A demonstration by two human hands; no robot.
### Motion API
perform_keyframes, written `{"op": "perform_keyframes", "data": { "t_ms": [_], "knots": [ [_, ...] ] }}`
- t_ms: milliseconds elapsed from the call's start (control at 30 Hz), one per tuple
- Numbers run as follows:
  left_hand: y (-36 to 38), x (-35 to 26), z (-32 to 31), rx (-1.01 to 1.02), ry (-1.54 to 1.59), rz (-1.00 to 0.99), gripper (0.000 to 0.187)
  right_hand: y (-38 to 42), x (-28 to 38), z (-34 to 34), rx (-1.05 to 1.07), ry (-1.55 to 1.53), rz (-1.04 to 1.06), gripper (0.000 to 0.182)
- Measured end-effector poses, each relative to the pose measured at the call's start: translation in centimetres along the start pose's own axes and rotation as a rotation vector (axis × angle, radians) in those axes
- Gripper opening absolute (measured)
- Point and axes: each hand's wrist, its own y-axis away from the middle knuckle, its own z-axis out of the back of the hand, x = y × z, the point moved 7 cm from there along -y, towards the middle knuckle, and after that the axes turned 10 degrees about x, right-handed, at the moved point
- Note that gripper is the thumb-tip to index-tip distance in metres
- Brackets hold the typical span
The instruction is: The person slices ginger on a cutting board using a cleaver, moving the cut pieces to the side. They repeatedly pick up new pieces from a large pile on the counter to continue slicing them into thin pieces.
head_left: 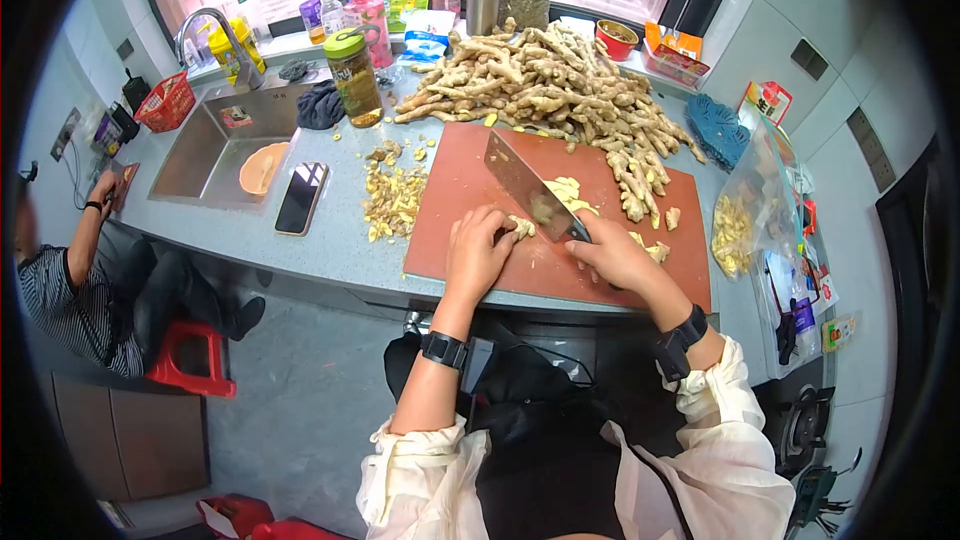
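Observation:
On a reddish-brown cutting board [450, 180], my left hand [480, 247] has its fingers curled over a piece of ginger [523, 227]. My right hand [608, 248] grips the black handle of a wide cleaver [520, 183], whose blade stands beside that ginger. Pale ginger slices [568, 192] lie just right of the blade. Uncut ginger pieces [636, 185] rest on the board's right part, and a large ginger pile [560, 75] rises behind the board. Small yellowish ginger bits [392, 202] are scattered on the counter left of the board.
A phone [302, 198] and a sink [180, 165] are on the left, with a green-lidded bottle [355, 80] behind. A plastic bag of ginger [735, 230] stands at the right. Another person [85, 290] sits at the far left on a red stool [195, 360].

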Motion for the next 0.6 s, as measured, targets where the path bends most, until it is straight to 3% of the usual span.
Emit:
{"op": "perform_keyframes", "data": {
  "t_ms": [600],
  "knots": [
    [-0.1,0.1,-0.2,0.008,-0.006,-0.010,0.013,1.0,-0.6,-0.8,0.066,0.018,-0.041,0.019]
  ]
}}
